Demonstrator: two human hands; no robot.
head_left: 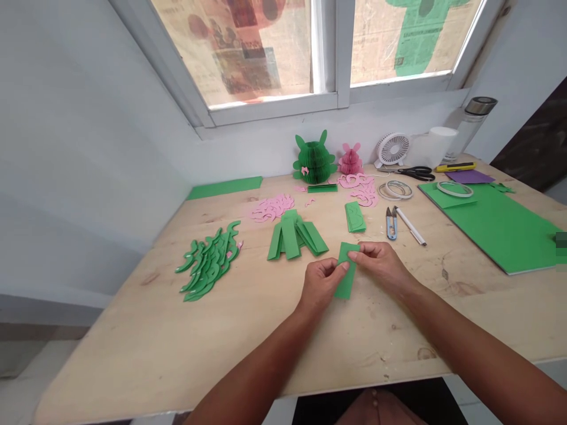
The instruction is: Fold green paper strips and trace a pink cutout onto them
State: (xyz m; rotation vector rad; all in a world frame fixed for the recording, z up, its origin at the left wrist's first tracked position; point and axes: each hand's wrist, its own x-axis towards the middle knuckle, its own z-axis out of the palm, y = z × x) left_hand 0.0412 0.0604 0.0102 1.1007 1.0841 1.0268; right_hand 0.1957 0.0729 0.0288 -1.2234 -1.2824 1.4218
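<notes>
A green paper strip (344, 288) stands in both hands over the bench (248, 354), between its front and back edges. The left hand (319, 280) has its grip closed on the strip's left side; the right hand (381, 262) pinches its upper right corner between thumb and fingers. The work looks partway: folded green strips (290, 236) lie fanned just beyond, and a green figure (315, 164) and a pink figure (350, 160), seemingly complete, stand at the back edge. A large green sheet (509, 230) towards the right edge seems yet to be cut. The fingers under the strip are hidden, its layers cannot be counted, and the lines on a green packet (355, 217) are too faint to read
</notes>
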